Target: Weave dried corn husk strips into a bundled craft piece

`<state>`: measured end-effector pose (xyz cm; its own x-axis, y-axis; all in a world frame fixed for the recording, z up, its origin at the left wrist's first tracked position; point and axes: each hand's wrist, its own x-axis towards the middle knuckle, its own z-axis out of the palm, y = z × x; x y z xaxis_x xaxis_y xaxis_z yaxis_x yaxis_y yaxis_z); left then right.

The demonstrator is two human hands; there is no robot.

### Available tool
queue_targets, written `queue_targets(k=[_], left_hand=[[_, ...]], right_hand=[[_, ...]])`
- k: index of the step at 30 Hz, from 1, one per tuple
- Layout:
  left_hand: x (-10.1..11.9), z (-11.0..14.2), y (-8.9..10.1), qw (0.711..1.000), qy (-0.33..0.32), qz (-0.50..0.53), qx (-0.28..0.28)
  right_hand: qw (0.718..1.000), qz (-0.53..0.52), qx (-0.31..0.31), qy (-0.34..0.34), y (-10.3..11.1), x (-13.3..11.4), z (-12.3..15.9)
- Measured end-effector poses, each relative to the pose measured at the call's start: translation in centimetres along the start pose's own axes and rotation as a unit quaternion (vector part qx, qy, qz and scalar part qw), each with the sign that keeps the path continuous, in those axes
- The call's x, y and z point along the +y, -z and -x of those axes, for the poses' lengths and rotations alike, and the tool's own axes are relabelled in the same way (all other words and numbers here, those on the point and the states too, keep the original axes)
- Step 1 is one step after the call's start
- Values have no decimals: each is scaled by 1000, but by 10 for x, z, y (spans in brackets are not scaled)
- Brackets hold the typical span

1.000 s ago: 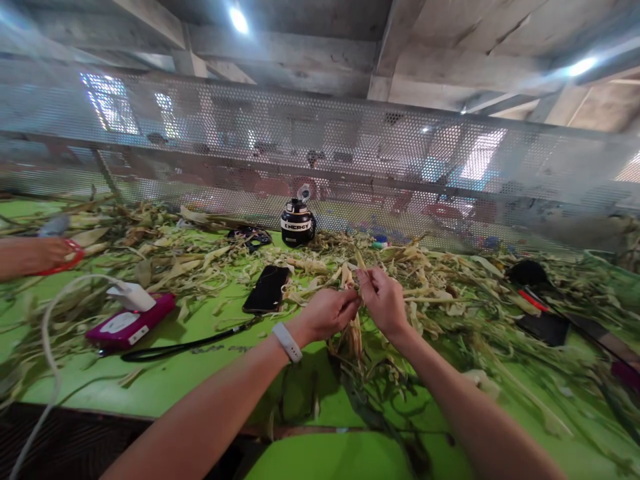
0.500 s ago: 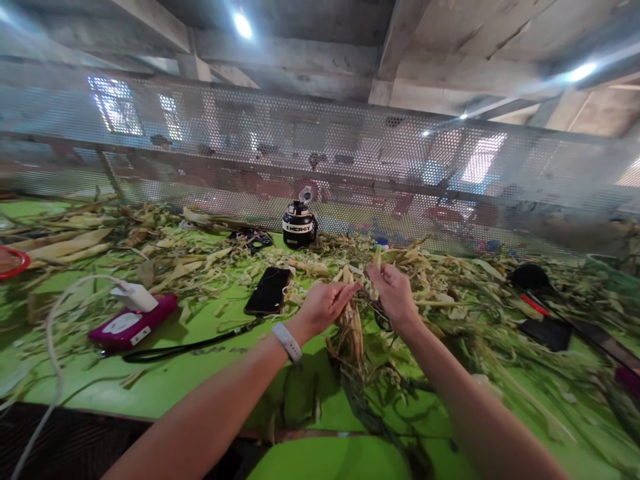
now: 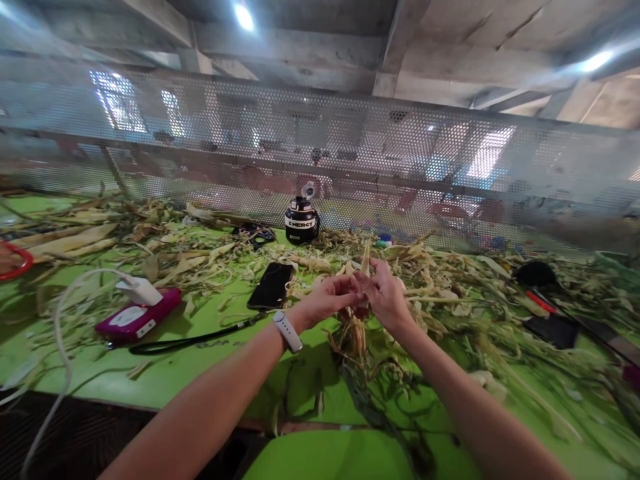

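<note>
Both hands meet over the green table, fingers close together. My right hand (image 3: 385,293) is closed on a pale dried corn husk strip (image 3: 367,259), whose tip points up above the fingers. My left hand (image 3: 334,295), with a white band on its wrist, has its fingertips pinched together beside the right fingers. What lies between the left fingertips is hidden. Under both hands hangs a bundle of dry brown husk strips (image 3: 356,339), its upper end covered by the hands. Darker green leaf strips (image 3: 365,400) trail from it toward the table's front edge.
Loose husks (image 3: 460,320) cover much of the green table (image 3: 210,373). Left of my hands lie a black phone (image 3: 271,285) and a purple power strip (image 3: 140,320) with a white charger (image 3: 139,291). A black bottle (image 3: 301,223) stands before a perforated metal screen (image 3: 225,147).
My right hand has moved left and slightly down until its fingers meet the left hand. The husk strip in it has moved left too. My left hand stays nearly in place.
</note>
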<state>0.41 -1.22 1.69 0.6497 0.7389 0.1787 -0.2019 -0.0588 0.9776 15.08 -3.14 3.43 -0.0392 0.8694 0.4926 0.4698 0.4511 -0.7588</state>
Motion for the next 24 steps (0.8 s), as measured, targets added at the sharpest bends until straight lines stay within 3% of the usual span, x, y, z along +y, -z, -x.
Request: queue_targets(k=[5,10,16,24], left_hand=[[4,-2,4,998,-34,7,55],[5,-5,14,993,-35,52,103],[2,-7,16,989,-12,95,117],[1,-8,16,991,-8,95,94]], right_hand=[[982,142,13,124,10,7,-1],[915,267,-36,300,19,7,-2],[886,317,-19,338,15,9,-2],[878,366,-21,309,13,11,-2]])
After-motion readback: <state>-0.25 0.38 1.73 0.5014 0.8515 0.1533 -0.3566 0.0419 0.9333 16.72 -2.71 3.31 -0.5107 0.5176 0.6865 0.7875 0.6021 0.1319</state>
